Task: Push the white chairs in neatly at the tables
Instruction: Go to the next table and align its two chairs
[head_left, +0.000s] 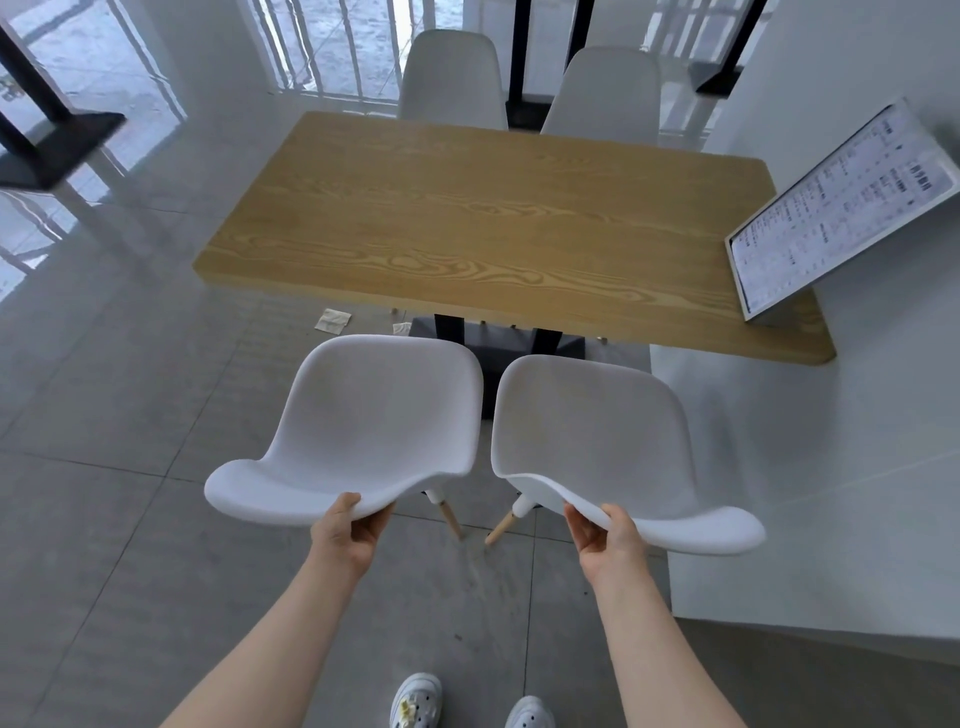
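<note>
Two white chairs stand side by side in the lower middle of the frame, their seats facing the wooden table (498, 228) that fills the centre. The left chair (374, 415) is gripped at the top edge of its backrest by the left hand (347, 530), fingers curled under the rim and thumb on top. The right hand (605, 535) is closed the same way on the backrest edge of the right chair (592, 431). Both seats sit just short of the table's near edge, not yet beneath it, and the two shells nearly touch each other at their inner sides.

Directly ahead of the chairs, under the tabletop, stands the table's black pedestal base (498, 338) (its uprights and foot plate lie between the two seats). A crumpled scrap of paper (332, 319) lies on the grey tiled floor (104, 467) left of the base. At the right of the frame a low white ledge (831, 519) runs beside the right chair, close to its outer side. A framed menu board (836, 208) leans at the table's right end.

Across the table, at the top of the frame, two more white chairs (452, 78) are tucked against the far edge. Another black table base (47, 145) shows at upper left. White shoes (415, 701) appear at the bottom.
</note>
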